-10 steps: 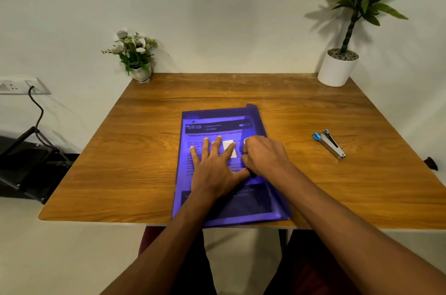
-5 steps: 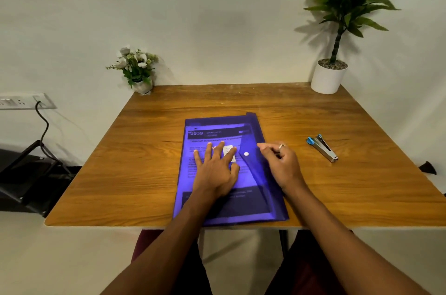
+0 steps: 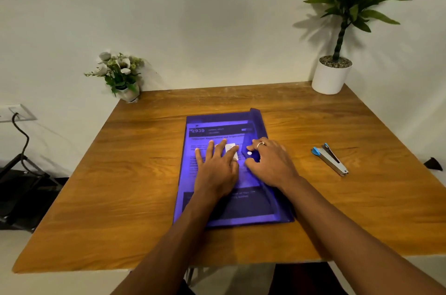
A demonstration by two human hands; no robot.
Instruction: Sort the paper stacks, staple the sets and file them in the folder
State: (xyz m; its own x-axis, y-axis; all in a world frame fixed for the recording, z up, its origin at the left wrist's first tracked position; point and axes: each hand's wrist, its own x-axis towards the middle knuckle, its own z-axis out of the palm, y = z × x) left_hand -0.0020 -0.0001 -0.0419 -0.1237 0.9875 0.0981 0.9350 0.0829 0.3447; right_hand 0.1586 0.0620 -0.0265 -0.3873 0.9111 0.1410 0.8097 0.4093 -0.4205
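Right hand [image 3: 270, 164] back on folder [image 3: 241, 211], left hand [image 3: 217, 169] flat

We see a translucent violet-blue plastic folder [image 3: 231, 212], its printed sheet [image 3: 212, 131] showing through with dark bands, and a white round snap button [image 3: 249, 153] on it. The wooden table [image 3: 120, 186] is honey-brown with darker grain streaks. On the right, the slim metal stapler [image 3: 329, 159] is silver with sky-blue tips; the far round pot [image 3: 330, 78] is white.

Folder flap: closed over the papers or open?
Closed: the flap lies flat across the folder over the papers, right hand resting beside its snap. Whether the snap is fastened, cannot tell.
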